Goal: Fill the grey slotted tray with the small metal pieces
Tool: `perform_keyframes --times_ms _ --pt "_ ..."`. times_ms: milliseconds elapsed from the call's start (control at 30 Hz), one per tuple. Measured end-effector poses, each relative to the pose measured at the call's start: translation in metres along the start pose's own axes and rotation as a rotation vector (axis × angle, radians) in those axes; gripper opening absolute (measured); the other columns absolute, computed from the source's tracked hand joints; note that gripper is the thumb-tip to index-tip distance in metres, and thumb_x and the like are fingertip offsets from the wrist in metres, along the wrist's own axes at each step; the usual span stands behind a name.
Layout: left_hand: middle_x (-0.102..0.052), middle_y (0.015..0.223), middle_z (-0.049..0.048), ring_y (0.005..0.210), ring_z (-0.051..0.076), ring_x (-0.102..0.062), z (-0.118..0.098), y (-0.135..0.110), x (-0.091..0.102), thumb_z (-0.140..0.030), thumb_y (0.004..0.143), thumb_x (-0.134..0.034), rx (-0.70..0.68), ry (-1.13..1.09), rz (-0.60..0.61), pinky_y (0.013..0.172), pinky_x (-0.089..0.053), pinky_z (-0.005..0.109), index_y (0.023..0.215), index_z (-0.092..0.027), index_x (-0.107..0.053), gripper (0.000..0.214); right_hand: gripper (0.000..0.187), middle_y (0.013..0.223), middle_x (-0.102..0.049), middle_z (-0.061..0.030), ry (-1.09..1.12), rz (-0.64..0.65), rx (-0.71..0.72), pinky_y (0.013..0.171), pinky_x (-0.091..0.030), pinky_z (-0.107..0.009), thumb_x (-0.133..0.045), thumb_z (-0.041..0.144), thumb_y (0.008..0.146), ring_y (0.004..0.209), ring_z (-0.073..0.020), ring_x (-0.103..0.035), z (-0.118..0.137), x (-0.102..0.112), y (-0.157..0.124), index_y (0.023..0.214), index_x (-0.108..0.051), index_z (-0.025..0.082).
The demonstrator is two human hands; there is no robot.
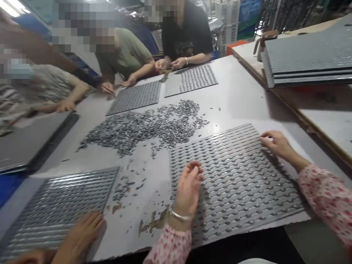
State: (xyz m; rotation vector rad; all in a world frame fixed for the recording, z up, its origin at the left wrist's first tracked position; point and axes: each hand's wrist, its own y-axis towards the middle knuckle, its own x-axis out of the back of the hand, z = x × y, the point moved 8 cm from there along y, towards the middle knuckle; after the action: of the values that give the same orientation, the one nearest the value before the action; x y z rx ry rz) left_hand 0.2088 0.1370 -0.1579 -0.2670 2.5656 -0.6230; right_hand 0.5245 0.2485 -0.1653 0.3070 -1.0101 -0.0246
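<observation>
Slotted tray [236, 176] appeared mostly filled under both hands, left hand [188, 189] loosely curled, right hand [276, 143] flat, neither visibly gripping; loose pile [145, 126] remained beyond fingertips.

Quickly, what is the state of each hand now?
Left hand: fingers curled over the grooved tray; whether it holds a piece cannot be told.
Right hand: open, resting on the tray's far edge.

Left hand [189, 187]: palm down, fingers loosely curled with tips bunched together, wrist straight, a thin bangle [180, 215] at the wrist, floral sleeve [169, 245] to the cuff. Right hand [276, 143]: reaching forward and left, fingers bent, tips pressed down, forearm slanting in from the right, same floral sleeve
</observation>
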Motion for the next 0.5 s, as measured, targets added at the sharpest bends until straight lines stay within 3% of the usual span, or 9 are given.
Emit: perform_keyframes --times_ms 67,167,233,367,500 --pt "-0.057 0.107 0.0072 0.091 0.017 -0.057 -0.052 0.026 0.032 -0.04 0.081 -0.051 -0.285 0.567 -0.116 0.072 -0.047 0.028 0.105 -0.021 -0.053 0.032 0.031 0.087 -0.062 -0.0116 0.02 0.013 -0.079 0.081 -0.04 -0.036 -0.047 0.045 0.083 0.087 -0.0242 -0.054 -0.027 0.005 -0.001 0.084 -0.061 0.018" --pt "-0.051 0.116 0.0103 0.102 0.021 -0.051 -0.105 0.072 0.086 -0.034 0.073 -0.058 -0.396 0.838 -0.314 0.087 -0.042 0.036 0.111 -0.019 -0.049 0.042 0.036 0.097 -0.06 -0.014 0.087 0.001 -0.17 0.081 -0.042 -0.034 -0.042 0.048 0.083 0.091 -0.0229 -0.055 -0.05 0.002 -0.011 0.096 -0.058 0.018" --pt "-0.048 0.12 0.0123 0.11 0.025 -0.045 -0.128 0.101 0.114 -0.031 0.068 -0.063 -0.415 1.011 -0.4 0.095 -0.035 0.042 0.113 -0.019 -0.048 0.049 0.035 0.104 -0.06 -0.0125 0.093 0.0 -0.182 0.084 -0.042 -0.033 -0.041 0.047 0.083 0.095 -0.0222 -0.056 -0.054 -0.006 -0.018 0.102 -0.055 0.021" --pt "-0.051 0.118 0.0156 0.118 0.033 -0.038 -0.14 0.154 0.138 -0.037 0.063 -0.067 -0.381 1.309 -0.428 0.101 -0.026 0.049 0.118 -0.017 -0.048 0.061 0.033 0.108 -0.06 -0.0099 0.074 0.028 -0.134 0.089 -0.041 -0.036 -0.039 0.048 0.082 0.101 -0.0236 -0.055 -0.05 -0.019 -0.022 0.103 -0.053 0.027" --pt "-0.042 0.128 0.0195 0.121 0.039 -0.033 -0.131 0.196 0.127 -0.054 0.062 -0.066 -0.379 1.515 -0.414 0.098 -0.025 0.053 0.129 -0.019 -0.041 0.079 0.033 0.109 -0.06 -0.0082 0.015 0.045 -0.132 0.087 -0.045 -0.038 -0.037 0.051 0.081 0.1 -0.0243 -0.057 -0.05 -0.023 -0.022 0.104 -0.051 0.032"
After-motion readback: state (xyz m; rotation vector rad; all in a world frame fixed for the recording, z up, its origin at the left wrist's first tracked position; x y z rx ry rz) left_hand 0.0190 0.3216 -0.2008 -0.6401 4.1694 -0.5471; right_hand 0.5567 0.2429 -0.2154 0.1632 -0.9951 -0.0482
